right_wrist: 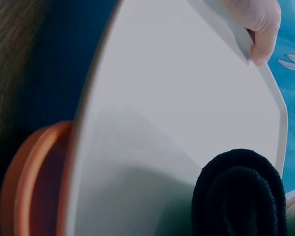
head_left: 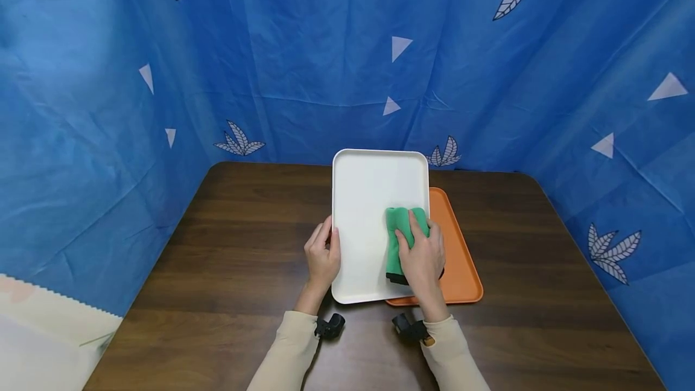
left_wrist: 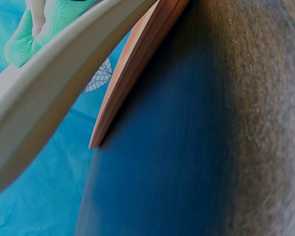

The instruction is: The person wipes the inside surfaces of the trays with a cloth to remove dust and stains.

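Observation:
A white rectangular tray (head_left: 361,198) is held up off the table, tilted, by my left hand (head_left: 323,258), which grips its left rim with the thumb on the inner side. My right hand (head_left: 425,255) holds a folded green cloth (head_left: 395,252) with a dark edge and presses it on the right part of the tray's surface. In the right wrist view the cloth's dark folded edge (right_wrist: 241,162) lies close to the camera, and left-hand fingers (right_wrist: 265,42) hook over the tray's far rim. The left wrist view shows the tray's underside and the green cloth (left_wrist: 54,24) above it.
An orange tray (head_left: 461,270) lies on the brown wooden table (head_left: 239,246), partly covered from view by the white one. Blue patterned curtains (head_left: 326,65) hang behind and at both sides. A pale cloth (head_left: 49,330) shows at the lower left.

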Motion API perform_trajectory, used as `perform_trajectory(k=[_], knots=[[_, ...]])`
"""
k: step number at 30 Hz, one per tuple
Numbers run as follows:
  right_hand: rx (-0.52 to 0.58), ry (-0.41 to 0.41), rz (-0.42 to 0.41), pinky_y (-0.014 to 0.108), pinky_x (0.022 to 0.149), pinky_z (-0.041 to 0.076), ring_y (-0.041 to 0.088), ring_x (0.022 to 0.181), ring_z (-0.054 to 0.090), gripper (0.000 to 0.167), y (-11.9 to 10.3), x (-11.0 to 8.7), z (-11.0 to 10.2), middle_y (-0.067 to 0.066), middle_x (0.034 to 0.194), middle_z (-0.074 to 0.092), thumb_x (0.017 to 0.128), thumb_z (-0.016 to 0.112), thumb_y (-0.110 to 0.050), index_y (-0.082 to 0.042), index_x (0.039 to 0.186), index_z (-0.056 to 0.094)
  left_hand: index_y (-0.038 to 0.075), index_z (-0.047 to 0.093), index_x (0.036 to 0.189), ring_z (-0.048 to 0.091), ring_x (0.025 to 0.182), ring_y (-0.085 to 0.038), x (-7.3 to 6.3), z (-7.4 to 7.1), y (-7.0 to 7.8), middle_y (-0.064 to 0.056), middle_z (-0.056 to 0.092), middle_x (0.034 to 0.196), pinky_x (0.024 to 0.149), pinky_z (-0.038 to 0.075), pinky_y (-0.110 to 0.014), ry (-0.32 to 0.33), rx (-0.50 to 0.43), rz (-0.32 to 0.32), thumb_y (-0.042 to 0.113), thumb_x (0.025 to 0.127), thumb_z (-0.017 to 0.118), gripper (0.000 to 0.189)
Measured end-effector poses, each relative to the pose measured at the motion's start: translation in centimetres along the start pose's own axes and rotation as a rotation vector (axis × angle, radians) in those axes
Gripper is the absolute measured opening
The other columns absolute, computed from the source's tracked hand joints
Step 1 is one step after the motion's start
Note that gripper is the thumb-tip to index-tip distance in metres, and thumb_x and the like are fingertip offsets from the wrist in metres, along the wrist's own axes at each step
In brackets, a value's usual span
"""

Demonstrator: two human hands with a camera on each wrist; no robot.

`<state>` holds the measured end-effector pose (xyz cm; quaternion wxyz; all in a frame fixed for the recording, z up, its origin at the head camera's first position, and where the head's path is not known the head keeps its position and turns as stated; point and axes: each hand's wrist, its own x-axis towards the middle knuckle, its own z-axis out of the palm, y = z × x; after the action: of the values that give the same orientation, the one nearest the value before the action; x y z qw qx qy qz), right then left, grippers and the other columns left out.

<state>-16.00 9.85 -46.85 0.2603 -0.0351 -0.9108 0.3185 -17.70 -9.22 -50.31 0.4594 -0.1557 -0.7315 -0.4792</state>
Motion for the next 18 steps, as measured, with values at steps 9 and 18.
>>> perform_trajectory(k=[9,18], knots=[[-0.015,0.019,0.025,0.055,0.081,0.047,0.043,0.109,0.052,0.052,-0.3,-0.3,0.3,0.03,0.124,0.051,0.088,0.073,-0.027,-0.01,0.135,0.06,-0.012,0.065,0.114,0.056,0.056,-0.02,-0.1,0.0,0.0,-0.018,0.065,0.08,0.051,0.048,-0.02,0.003,-0.008,-0.013,-0.014,0.084,0.061,0.031],[-0.03,0.099,-0.066,0.053,0.073,0.047,0.042,0.1,0.055,0.051,-1.3,-0.9,1.3,0.03,0.116,0.053,0.082,0.078,-0.022,-0.006,0.128,0.065,-0.015,0.064,0.113,0.057,0.057,-0.022,-0.1,0.0,-0.1,-0.021,0.065,0.081,0.052,0.049,-0.021,0.015,-0.005,-0.006,-0.013,0.085,0.06,0.029]])
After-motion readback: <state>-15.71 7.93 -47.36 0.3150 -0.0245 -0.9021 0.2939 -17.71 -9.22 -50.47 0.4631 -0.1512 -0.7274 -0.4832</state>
